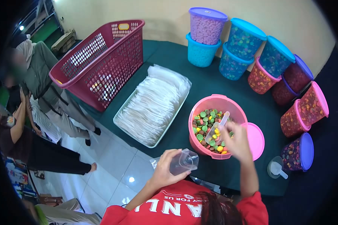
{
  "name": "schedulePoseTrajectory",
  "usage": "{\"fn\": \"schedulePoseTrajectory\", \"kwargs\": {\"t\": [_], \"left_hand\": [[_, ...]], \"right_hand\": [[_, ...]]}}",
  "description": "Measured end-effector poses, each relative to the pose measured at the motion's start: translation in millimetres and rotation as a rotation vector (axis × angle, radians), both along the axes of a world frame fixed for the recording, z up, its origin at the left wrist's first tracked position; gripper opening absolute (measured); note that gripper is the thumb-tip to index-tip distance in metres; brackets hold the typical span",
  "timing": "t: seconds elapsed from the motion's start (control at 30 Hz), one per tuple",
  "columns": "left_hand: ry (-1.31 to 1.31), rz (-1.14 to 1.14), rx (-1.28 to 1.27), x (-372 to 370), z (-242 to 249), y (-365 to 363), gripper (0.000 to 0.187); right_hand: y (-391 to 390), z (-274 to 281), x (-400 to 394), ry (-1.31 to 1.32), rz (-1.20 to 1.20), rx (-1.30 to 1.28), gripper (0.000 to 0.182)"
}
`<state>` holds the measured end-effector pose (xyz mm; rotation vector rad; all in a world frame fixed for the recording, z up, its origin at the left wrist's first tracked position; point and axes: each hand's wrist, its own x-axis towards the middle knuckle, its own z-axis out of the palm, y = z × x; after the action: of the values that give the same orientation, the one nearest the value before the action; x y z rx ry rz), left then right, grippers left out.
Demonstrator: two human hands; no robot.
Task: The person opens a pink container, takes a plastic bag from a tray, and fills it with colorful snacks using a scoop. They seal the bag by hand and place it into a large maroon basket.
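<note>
A pink tub [199, 144] holds green, brown, yellow and red candies [203, 125]. My right hand [234, 140] is over the tub's right side, fingers bent close to a clear scoop [214, 132] that lies among the candies with some yellow and green pieces in it; whether the fingers grip it is unclear. Left of and below the tub, my left hand [165, 168] holds a clear plastic bag [184, 161], its mouth spread open. A pink lid [255, 140] rests against the tub's right side.
A tray [157, 144] of stacked white packets [150, 107] stands left of the tub. Behind it is a maroon basket [114, 67]. Lidded candy tubs [234, 56] line the back and right. A small bowl with a scoop [276, 168] sits at right. People [50, 86] stand at left.
</note>
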<state>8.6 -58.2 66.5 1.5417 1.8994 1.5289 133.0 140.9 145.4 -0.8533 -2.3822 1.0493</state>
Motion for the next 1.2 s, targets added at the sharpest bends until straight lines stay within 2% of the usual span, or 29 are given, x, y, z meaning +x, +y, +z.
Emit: {"fn": "schedulePoseTrajectory", "kwargs": {"t": [0.03, 0.1, 0.13, 0.2, 0.33, 0.4, 0.53, 0.6, 0.63, 0.7, 0.73, 0.8, 0.9, 0.97, 1.13, 1.2], "left_hand": [[-0.029, 0.013, 0.014, -1.8, -3.3, -3.7, 0.065], [-0.054, 0.009, 0.009, -4.4, -11.8, -10.1, 0.064], [-0.087, -0.008, 0.006, -4.6, -15.0, -12.9, 0.064], [-0.129, -0.032, 0.009, -3.9, -20.8, -15.4, 0.064], [-0.197, -0.026, -0.012, 0.9, -18.8, -16.0, 0.064], [-0.217, -0.045, -0.035, 1.7, -17.0, -15.5, 0.064], [-0.201, -0.110, -0.027, -4.4, -16.2, -16.0, 0.068], [-0.196, -0.178, -0.020, -6.7, -11.2, -15.6, 0.070], [-0.197, -0.181, -0.021, -6.1, -7.6, -14.1, 0.070], [-0.263, -0.277, -0.016, -2.9, 1.9, -6.7, 0.068], [-0.258, -0.280, -0.015, -1.8, 5.9, -3.0, 0.068], [-0.125, -0.394, -0.027, 1.4, 12.2, 5.0, 0.067], [-0.124, -0.460, -0.025, 9.7, 15.4, 14.5, 0.067], [-0.112, -0.477, -0.030, 12.5, 14.7, 19.4, 0.069], [-0.145, -0.463, -0.068, 17.3, 7.4, 25.7, 0.070], [-0.147, -0.445, -0.072, 18.6, 8.9, 25.7, 0.070]], "right_hand": [[28.7, -9.6, -8.1, -0.033, 0.050, 0.134, 0.024], [77.5, -36.1, -15.6, -0.215, 0.331, 0.451, 0.024], [83.9, -36.0, -19.4, -0.222, 0.332, 0.442, 0.024], [95.5, -35.4, -24.5, -0.537, 0.411, 0.437, 0.024], [111.6, -43.9, -25.0, -0.613, 0.505, 0.492, 0.025], [109.7, -38.9, -24.2, -0.596, 0.623, 0.591, 0.019], [97.8, -0.5, -14.1, -0.428, 0.629, 0.576, 0.012], [86.9, 16.6, -10.5, -0.393, 0.471, 0.727, 0.010], [83.7, 13.3, -10.6, -0.394, 0.469, 0.726, 0.010], [79.1, -2.0, -12.8, -0.412, 0.139, 1.074, 0.013], [77.8, -11.9, -14.5, -0.446, 0.089, 1.130, 0.013], [73.6, -29.6, -17.3, -0.488, 0.048, 1.114, 0.014], [73.6, -49.9, -22.2, -0.576, 0.003, 1.060, 0.020], [74.8, -54.0, -23.8, -0.493, -0.011, 1.076, 0.021], [87.9, -55.6, -26.0, -0.300, 0.132, 0.952, 0.028], [95.3, -52.2, -26.8, -0.207, 0.213, 0.764, 0.028]]}}
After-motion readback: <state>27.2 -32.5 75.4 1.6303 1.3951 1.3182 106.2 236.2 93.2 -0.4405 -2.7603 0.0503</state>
